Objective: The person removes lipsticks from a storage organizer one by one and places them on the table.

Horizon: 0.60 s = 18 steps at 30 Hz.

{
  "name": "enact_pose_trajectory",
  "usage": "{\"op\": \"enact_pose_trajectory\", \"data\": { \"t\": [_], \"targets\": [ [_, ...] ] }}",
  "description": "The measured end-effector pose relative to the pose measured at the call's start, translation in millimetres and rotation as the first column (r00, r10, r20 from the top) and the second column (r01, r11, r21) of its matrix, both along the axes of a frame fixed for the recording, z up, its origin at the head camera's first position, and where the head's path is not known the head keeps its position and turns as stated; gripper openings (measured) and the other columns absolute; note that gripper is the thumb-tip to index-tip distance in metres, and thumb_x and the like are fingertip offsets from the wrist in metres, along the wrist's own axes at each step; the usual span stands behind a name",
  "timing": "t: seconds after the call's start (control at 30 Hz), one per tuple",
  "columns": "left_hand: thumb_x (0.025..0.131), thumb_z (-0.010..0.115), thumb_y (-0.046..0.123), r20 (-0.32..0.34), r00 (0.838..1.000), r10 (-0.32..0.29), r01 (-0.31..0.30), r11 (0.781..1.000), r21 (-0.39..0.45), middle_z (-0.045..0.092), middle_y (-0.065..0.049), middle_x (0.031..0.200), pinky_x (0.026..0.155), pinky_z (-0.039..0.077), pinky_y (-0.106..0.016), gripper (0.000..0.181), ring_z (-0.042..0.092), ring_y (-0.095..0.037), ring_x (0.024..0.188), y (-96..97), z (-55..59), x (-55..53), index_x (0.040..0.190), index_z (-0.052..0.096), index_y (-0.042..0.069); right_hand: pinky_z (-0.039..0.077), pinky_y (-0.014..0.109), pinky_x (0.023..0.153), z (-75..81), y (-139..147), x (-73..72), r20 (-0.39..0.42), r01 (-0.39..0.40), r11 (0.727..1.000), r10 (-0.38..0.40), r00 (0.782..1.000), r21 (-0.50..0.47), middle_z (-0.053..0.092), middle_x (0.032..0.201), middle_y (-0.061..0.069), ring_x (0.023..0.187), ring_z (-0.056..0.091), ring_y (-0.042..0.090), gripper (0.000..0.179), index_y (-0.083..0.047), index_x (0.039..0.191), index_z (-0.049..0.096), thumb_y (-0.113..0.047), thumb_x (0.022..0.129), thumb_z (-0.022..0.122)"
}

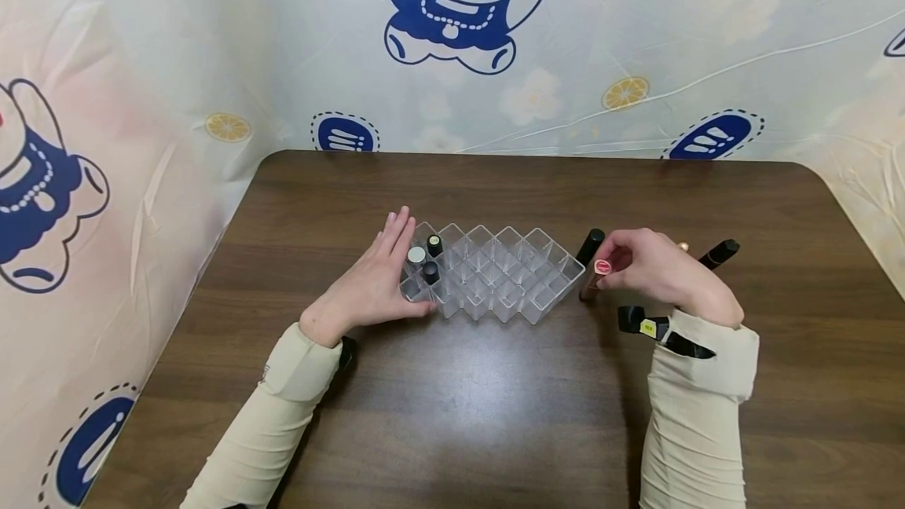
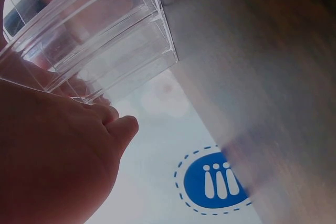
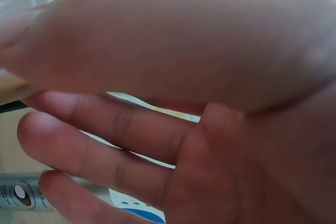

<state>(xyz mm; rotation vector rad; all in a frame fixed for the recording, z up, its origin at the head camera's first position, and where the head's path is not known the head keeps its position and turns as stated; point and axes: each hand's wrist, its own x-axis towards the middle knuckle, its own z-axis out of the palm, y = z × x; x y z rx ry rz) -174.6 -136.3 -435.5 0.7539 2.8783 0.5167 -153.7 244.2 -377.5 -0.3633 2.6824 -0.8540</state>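
Note:
A clear plastic lipstick organizer [image 1: 505,273] with diamond-shaped slots stands mid-table. My left hand [image 1: 375,273] rests against its left end, thumb along the front and fingers stretched along the back. In the slots by that hand stand a white-topped tube [image 1: 416,255], a dark tube [image 1: 430,272] and a black tube with a pale top [image 1: 434,245]. Beyond the organizer's right end my right hand [image 1: 657,269] pinches a lipstick tube [image 1: 602,268] with a red-and-pink end between thumb and index finger. In the right wrist view its other fingers are loosely bent.
A black tube [image 1: 590,247] lies or stands behind the pinched one; which, I cannot tell. Another black tube [image 1: 719,254] is right of the right hand, near a small gold tip [image 1: 683,247]. In the right wrist view a silvery printed tube [image 3: 23,191] shows below the fingers.

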Motion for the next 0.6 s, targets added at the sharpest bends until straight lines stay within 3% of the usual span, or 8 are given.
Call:
{"op": "enact_pose_trajectory", "data": {
  "t": [0.6],
  "targets": [
    [0.07, 0.075, 0.057, -0.004, 1.0, -0.002, 0.002, 1.0, -0.005, -0.014, -0.008, 0.163, 0.122, 0.012, -0.048, 0.124, -0.004, -0.032, 0.151, -0.1, -0.7, -0.4, 0.154, 0.003, 0.001, 0.048, 0.028, 0.071, -5.5, -3.3, -4.5, 0.013, 0.007, 1.0, -0.007, 1.0, 0.021, 0.065, 0.086, 0.004, 0.081, 0.059, 0.018, 0.02, -0.005, 0.094, 0.064, -0.01, 0.079, 0.076]
  ]
}}
